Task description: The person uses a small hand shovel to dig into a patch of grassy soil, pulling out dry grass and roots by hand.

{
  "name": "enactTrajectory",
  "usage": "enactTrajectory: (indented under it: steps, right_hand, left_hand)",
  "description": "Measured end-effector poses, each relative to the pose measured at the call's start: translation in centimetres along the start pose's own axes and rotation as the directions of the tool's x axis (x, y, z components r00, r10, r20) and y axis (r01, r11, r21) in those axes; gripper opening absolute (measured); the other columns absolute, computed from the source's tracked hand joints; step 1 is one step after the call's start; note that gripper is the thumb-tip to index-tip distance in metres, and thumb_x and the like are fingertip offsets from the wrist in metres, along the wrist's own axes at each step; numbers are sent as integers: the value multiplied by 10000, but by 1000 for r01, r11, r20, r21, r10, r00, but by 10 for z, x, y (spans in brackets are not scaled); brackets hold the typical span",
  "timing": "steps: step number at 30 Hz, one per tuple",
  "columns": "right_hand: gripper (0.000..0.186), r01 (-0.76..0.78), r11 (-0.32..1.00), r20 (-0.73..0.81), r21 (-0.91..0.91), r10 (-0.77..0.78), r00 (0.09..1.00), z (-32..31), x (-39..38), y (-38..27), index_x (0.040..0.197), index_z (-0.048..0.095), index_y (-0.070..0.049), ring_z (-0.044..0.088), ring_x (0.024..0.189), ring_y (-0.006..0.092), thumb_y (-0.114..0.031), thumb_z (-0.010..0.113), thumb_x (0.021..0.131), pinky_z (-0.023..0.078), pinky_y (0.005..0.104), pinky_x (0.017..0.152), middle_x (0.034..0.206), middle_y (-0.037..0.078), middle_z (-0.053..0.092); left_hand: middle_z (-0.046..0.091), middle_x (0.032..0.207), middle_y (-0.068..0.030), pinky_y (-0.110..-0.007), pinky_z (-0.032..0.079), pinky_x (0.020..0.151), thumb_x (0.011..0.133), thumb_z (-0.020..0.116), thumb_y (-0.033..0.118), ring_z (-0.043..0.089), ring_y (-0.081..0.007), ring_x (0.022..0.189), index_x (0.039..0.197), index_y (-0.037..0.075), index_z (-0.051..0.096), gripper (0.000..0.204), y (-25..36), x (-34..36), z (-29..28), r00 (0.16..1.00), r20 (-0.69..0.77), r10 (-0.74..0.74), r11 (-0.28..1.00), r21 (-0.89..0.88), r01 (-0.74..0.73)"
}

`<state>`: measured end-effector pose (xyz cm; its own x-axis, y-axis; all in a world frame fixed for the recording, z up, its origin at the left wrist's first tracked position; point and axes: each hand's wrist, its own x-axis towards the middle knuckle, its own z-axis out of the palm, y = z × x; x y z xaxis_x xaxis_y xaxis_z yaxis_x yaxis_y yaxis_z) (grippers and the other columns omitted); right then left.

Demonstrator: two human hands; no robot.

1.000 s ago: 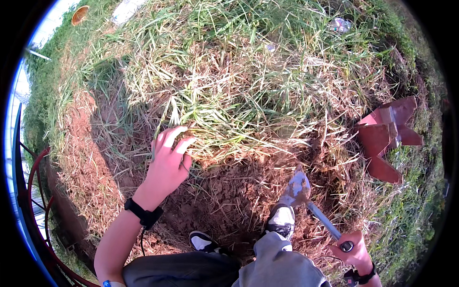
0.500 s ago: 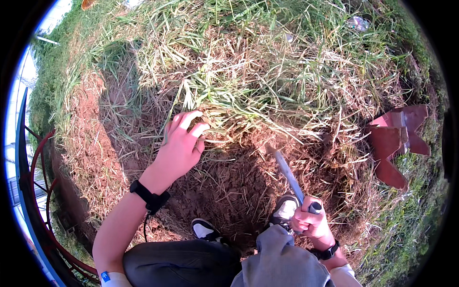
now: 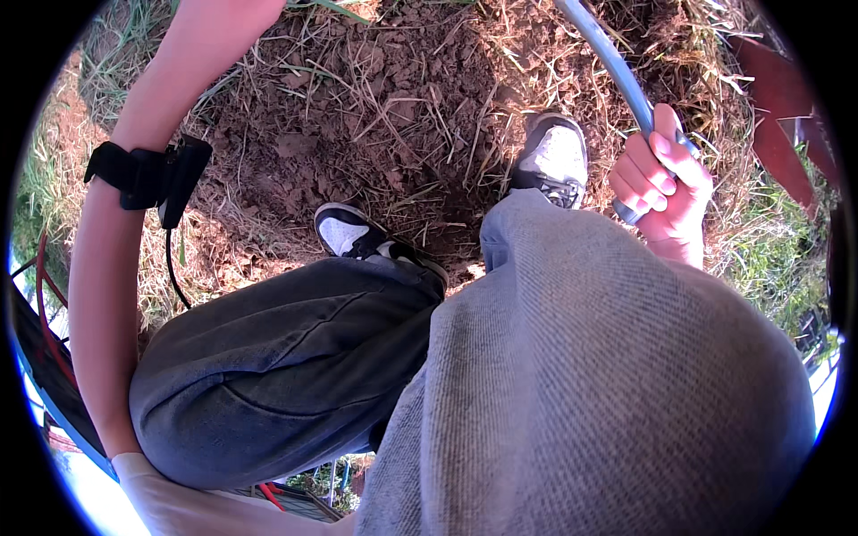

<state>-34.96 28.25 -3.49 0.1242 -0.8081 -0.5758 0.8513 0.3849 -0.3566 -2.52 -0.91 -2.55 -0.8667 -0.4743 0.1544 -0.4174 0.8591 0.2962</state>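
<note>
My left hand (image 3: 237,22) reaches past the top edge; its fingers are out of view. A black strap with a small device and cable (image 3: 152,174) circles that forearm. On the right, my right hand (image 3: 661,179) is closed around the handle of a metal spade, its shaft (image 3: 608,58) running up out of view; the blade does not show now. Between my hands lie dark red-brown soil (image 3: 384,107) and dry grass. My right shoe (image 3: 550,156) stands just left of the gripped handle.
My left shoe (image 3: 344,228) is on the soil beside my dark trouser leg (image 3: 277,366); my grey knee (image 3: 608,384) fills the lower right. An angular rust-red object (image 3: 778,125) lies at the right edge. Curved red and black bars (image 3: 45,313) stand at the left rim.
The view has tipped down toward my legs, shifting grass and my left hand toward and past the top edge. My right hand still grips the spade, whose blade moved toward the soil beside the grass clump.
</note>
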Motion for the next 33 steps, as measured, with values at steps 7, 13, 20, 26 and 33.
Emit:
enactTrajectory:
  steps: [7,13,20,26,33]
  right_hand:
    - [195,84,940,-183,-331,-152,971,12,-16,23,990,571,-116,462,500,84,-216,738,995,380,269,489,604,-22,491]
    - [637,-185,454,-297,-871,-187,936,38,-36,-1,1482,593,4,559,672,53,-159,798,901,417,243,599,750,-10,657]
    - [444,-46,33,-53,-998,-232,971,28,-83,-20,1304,737,3,664,604,76,-65,752,866,520,264,574,672,105,697]
    - [447,116,165,70,-979,-262,963,44,69,43,1330,718,-7,650,610,106,-121,762,901,511,307,580,719,104,704]
    - [481,-56,922,-237,-383,-39,971,60,81,58,1430,613,68,425,498,52,-67,743,988,369,244,469,651,-30,523]
  left_hand:
    - [578,1415,-159,-488,430,1138,938,658,84,524,-386,1312,1283,93,654,346,-7,-27,9,980,93,-174,984,59,169]
    - [556,1421,-142,-513,438,1115,887,691,78,520,-382,1303,1287,118,662,403,-7,-22,5,963,100,-249,968,62,244]
    - [535,1466,-153,-551,401,1153,843,732,68,494,-401,1351,1355,145,650,525,1,-8,-7,962,30,-272,961,65,270]
    - [522,1462,-168,-561,415,1137,838,719,63,496,-413,1344,1350,102,644,519,1,-6,-7,959,39,-282,957,77,278]
    - [471,1530,-131,-568,362,1168,853,739,146,444,-385,1411,1416,173,620,576,2,-14,-30,931,52,-361,923,164,349]
